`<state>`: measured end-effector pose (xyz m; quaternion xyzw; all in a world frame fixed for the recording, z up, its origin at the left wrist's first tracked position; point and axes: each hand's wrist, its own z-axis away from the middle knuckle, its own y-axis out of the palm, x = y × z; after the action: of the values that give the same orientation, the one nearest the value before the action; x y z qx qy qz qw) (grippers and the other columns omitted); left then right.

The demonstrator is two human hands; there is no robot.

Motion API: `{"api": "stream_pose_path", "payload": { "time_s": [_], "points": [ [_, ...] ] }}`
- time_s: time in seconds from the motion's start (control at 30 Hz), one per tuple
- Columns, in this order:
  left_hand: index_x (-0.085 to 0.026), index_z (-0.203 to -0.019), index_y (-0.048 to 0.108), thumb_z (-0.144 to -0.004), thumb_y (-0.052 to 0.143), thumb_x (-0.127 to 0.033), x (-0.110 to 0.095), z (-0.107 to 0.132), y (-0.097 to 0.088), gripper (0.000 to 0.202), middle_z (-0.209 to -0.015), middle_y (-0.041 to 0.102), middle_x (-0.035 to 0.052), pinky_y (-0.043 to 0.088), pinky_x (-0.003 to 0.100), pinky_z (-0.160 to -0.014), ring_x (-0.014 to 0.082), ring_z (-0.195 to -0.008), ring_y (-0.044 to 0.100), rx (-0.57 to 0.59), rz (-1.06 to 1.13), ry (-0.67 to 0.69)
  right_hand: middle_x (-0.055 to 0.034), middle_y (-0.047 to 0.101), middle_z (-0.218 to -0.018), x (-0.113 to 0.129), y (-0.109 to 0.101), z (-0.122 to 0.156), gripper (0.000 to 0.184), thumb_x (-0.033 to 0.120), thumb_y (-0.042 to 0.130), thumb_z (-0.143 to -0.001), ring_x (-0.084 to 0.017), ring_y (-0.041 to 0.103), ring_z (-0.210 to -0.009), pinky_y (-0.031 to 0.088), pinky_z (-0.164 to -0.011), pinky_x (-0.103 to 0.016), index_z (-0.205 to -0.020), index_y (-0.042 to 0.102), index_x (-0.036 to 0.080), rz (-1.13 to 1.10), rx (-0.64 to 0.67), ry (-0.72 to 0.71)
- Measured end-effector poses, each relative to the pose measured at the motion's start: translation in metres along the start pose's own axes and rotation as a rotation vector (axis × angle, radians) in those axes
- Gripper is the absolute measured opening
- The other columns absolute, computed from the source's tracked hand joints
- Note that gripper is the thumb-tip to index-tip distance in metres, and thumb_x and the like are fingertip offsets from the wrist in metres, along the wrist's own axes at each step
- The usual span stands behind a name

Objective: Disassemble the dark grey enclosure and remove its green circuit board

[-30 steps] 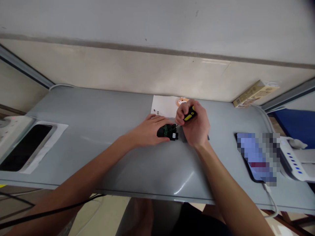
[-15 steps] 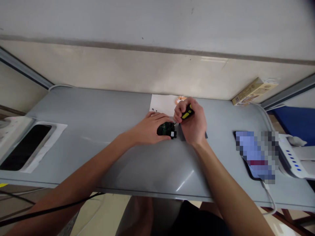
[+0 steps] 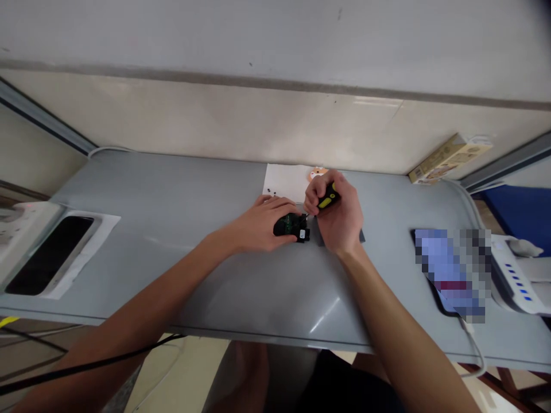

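Observation:
On the grey desk, my left hand [image 3: 264, 225] grips a small black device with a green circuit board [image 3: 293, 225] and a white label, thumb at its near side and fingers over its far side. In my right fist [image 3: 340, 215] is a screwdriver [image 3: 329, 196] with a black and yellow handle. Its thin shaft points left to the device's right edge; the exact tip contact is too small to tell. A dark flat piece [image 3: 318, 229] lies partly hidden under my right hand. Beyond my hands, a white paper sheet [image 3: 286, 179] carries a few tiny dark bits, perhaps screws.
An orange-and-white round item [image 3: 317, 173] rests on the paper. At left are a dark phone [image 3: 49, 255] and a white power strip [image 3: 28, 229]. To the right lie a lit phone [image 3: 447, 275] with a cable, a white charger [image 3: 514, 275] and a yellowish box [image 3: 450, 159].
Both hands keep nearly the same pose, with the screwdriver still at the device's right edge. The view has shifted very slightly.

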<state>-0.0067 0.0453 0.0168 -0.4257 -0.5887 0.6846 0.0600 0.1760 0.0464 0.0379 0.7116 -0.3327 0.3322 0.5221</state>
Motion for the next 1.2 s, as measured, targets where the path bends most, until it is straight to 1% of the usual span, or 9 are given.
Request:
{"api": "stream_pose_path", "payload": {
  "time_s": [0.23,0.37,0.57,0.7,0.87,0.93,1.03,1.2],
  "points": [
    [-0.029,-0.133,0.056,-0.089,0.071,-0.042,0.0033,0.0022,0.0027,0.048,-0.137,0.064,0.004,0.032,0.049,-0.116,0.029,-0.132,0.056,0.017,-0.01,0.003,0.0014,0.042,-0.068,-0.0004,0.0012,0.0018,0.043,0.056,0.056,-0.096,-0.01,0.039,-0.055,0.039,-0.05,-0.027,-0.071,0.049,0.022,-0.005,0.007,0.002],
    [-0.03,-0.133,0.056,-0.088,0.071,-0.039,0.0036,0.0016,0.0032,0.047,-0.137,0.065,0.0021,0.033,0.048,-0.116,0.0281,-0.132,0.057,0.023,-0.002,0.009,0.0012,0.042,-0.067,0.0001,0.0012,0.0019,0.042,0.055,0.056,-0.097,-0.011,0.04,-0.056,0.039,-0.05,-0.027,-0.071,0.05,0.022,0.005,0.034,0.001],
    [-0.028,-0.131,0.057,-0.089,0.071,-0.037,0.0023,0.0003,0.0053,0.045,-0.138,0.064,0.0031,0.035,0.046,-0.115,0.0277,-0.133,0.057,0.02,0.003,0.023,0.0015,0.041,-0.069,-0.0001,0.0026,0.0018,0.043,0.057,0.055,-0.097,-0.011,0.04,-0.057,0.039,-0.052,-0.027,-0.071,0.049,0.022,0.005,0.017,-0.001],
    [-0.03,-0.132,0.057,-0.088,0.072,-0.036,0.002,0.0007,0.0055,0.047,-0.137,0.065,0.0023,0.035,0.045,-0.116,0.0275,-0.134,0.057,0.017,0.021,0.03,0.001,0.042,-0.068,0.0006,0.0041,0.0021,0.045,0.058,0.055,-0.097,-0.011,0.04,-0.057,0.04,-0.051,-0.027,-0.07,0.05,0.022,0.022,0.027,0.005],
    [-0.03,-0.135,0.056,-0.088,0.073,-0.043,0.0024,0.0007,0.0047,0.052,-0.141,0.062,0.0049,0.032,0.048,-0.118,0.0299,-0.137,0.054,-0.002,0.018,0.025,0.0011,0.041,-0.066,0.0019,0.0043,0.0017,0.048,0.064,0.056,-0.094,-0.013,0.039,-0.056,0.039,-0.05,-0.028,-0.069,0.048,0.023,0.046,-0.029,0.018],
    [-0.029,-0.134,0.057,-0.089,0.072,-0.044,0.002,0.0005,0.0039,0.049,-0.14,0.062,0.0049,0.032,0.047,-0.118,0.0293,-0.136,0.054,-0.015,0.02,0.027,0.0009,0.042,-0.066,0.002,0.0052,0.0022,0.049,0.065,0.055,-0.094,-0.013,0.04,-0.056,0.039,-0.051,-0.029,-0.069,0.048,0.024,0.06,-0.029,0.019],
    [-0.029,-0.131,0.059,-0.091,0.069,-0.039,0.001,0.0002,0.0025,0.042,-0.135,0.065,0.0038,0.033,0.045,-0.117,0.0276,-0.134,0.055,-0.032,0.021,0.038,0.0004,0.043,-0.066,0.0022,0.0058,0.0027,0.048,0.064,0.054,-0.094,-0.013,0.039,-0.057,0.039,-0.051,-0.029,-0.069,0.048,0.023,0.072,-0.01,0.021],
    [-0.028,-0.127,0.061,-0.091,0.068,-0.036,-0.0002,-0.0002,0.0012,0.037,-0.135,0.064,0.0046,0.033,0.045,-0.118,0.0266,-0.132,0.056,-0.04,0.019,0.038,0.0009,0.041,-0.066,0.0032,0.0035,0.0014,0.045,0.06,0.055,-0.095,-0.013,0.039,-0.057,0.036,-0.049,-0.028,-0.07,0.048,0.023,0.047,-0.031,0.012]
  ]
}}
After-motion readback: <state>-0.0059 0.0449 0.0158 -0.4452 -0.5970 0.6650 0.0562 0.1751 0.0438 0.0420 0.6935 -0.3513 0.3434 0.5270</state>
